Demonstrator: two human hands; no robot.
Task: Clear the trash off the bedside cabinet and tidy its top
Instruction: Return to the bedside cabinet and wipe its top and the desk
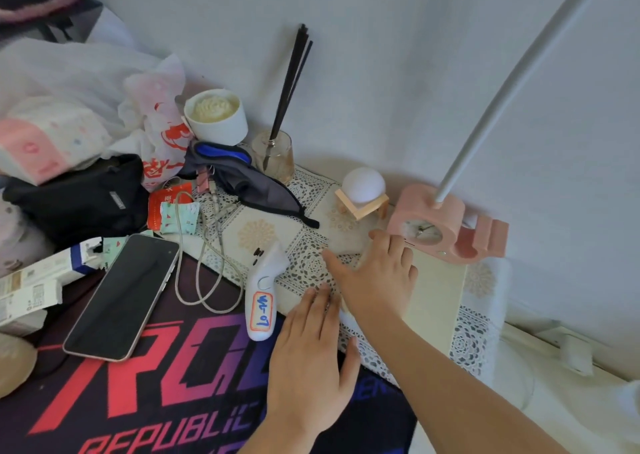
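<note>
The cabinet top carries a lace-patterned cloth point(304, 242) and a dark mat with red lettering point(166, 377). My right hand point(374, 273) lies flat and spread on the cloth, just left of a cream notebook point(436, 291). My left hand point(308, 356) rests flat at the cloth's front edge, fingers together, holding nothing. A white thermometer point(263, 297) lies just left of both hands. Red and teal torn wrappers point(169, 207) sit by a looped cable point(204, 273). A white plastic bag with red print point(156, 121) is crumpled at the back left.
A phone point(124, 297) lies face up on the mat. Black pouch point(79, 197), tissue pack point(45, 138) and torn box point(38, 280) crowd the left. Candle pot point(216, 114), reed diffuser point(273, 152), eye mask point(249, 183), globe light point(363, 190), pink clock point(433, 228) line the wall.
</note>
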